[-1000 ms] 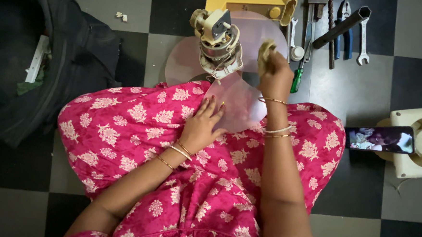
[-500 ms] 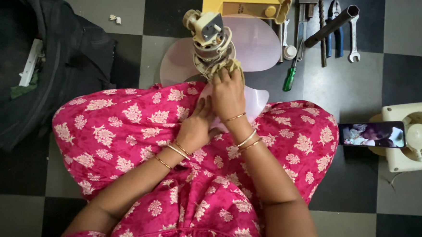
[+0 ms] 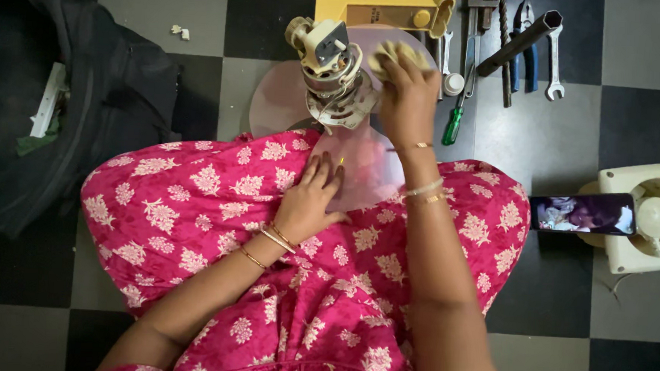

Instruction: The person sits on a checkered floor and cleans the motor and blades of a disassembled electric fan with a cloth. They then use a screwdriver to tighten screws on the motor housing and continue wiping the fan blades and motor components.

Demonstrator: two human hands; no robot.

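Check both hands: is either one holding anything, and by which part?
The right hand grips a bunched yellowish cloth in its fingers, pressed beside the fan motor. The left hand holds nothing; it rests flat on the translucent fan blade.

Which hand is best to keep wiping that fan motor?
Probably the right hand: it already holds the yellowish cloth beside the motor. The left hand lies flat on the translucent fan blade, lower down, steadying it.
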